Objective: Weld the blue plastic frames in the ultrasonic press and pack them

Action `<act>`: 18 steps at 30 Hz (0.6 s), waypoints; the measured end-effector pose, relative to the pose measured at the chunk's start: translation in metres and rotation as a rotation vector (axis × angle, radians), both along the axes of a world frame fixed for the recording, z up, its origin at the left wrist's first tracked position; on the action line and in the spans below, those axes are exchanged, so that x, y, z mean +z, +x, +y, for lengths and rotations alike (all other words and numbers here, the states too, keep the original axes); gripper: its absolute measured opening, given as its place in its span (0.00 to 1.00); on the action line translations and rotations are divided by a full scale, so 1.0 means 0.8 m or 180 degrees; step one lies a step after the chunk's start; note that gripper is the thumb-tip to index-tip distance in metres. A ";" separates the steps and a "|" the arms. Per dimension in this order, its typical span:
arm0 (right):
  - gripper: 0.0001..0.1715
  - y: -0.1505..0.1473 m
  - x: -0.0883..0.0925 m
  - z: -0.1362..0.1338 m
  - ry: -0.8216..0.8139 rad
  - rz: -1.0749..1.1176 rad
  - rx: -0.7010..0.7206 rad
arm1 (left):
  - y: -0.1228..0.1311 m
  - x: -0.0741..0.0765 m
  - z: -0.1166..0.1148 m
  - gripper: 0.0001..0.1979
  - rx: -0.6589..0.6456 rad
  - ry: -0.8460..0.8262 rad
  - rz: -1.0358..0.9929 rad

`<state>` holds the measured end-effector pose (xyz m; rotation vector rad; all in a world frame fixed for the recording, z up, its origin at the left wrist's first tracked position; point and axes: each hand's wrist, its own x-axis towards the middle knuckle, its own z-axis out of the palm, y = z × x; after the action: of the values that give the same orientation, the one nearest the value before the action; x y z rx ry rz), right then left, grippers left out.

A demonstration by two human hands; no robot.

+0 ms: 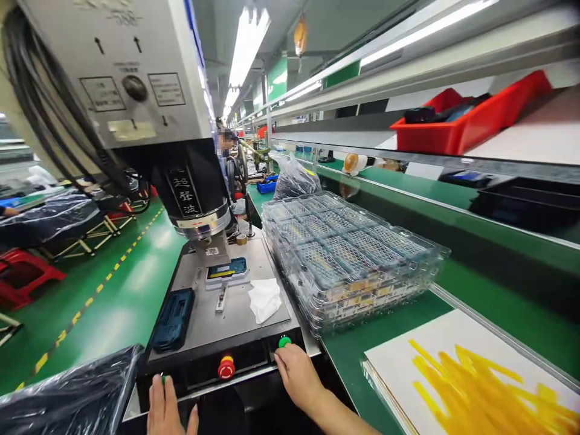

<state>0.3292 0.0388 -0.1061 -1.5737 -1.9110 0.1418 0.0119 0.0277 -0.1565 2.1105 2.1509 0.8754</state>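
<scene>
Left hand (167,414) straight-fingered, right hand (299,377) curled, grip unclear; at green buttons (284,342), machine's front edge (205,389); roomy gap around red button (226,367).

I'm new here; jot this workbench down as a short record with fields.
Left hand: at a mostly hidden green button
Right hand: over the lower edge of another green button
Between hands: round red button
Under grey and black machine head: blue plastic part with yellow strip, in pale holder
Grey metal plate: also dark blue plastic case, crumpled white sheet
Beside: stacked clear plastic trays

Left grip (165,414) bare; right grip (299,376) and forearm (342,415) bare.
</scene>
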 end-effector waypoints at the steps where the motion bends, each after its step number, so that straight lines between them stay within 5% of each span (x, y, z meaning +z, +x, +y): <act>1: 0.15 -0.002 0.000 -0.001 -0.0149 -0.0011 -0.0026 | -0.003 -0.003 0.000 0.48 -0.0035 0.0054 0.0010; 6: 0.11 -0.007 0.014 -0.008 -0.0719 0.0007 -0.0175 | -0.006 0.005 -0.004 0.46 -0.0055 0.0107 0.0113; 10: 0.09 0.008 0.031 -0.007 -0.0830 0.0227 0.0138 | 0.009 0.037 -0.012 0.42 0.0149 0.0223 -0.0140; 14: 0.16 0.020 0.037 -0.006 -0.0527 0.0634 0.0033 | 0.062 0.103 -0.026 0.31 -0.0366 0.0149 -0.1134; 18: 0.18 0.015 0.028 -0.004 -0.0174 0.0826 0.0129 | 0.145 0.204 -0.049 0.20 -0.1566 -0.1227 -0.2523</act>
<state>0.3408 0.0357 -0.0838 -1.4729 -1.7488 0.3989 0.1280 -0.0116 0.0071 1.5909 1.2164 0.9204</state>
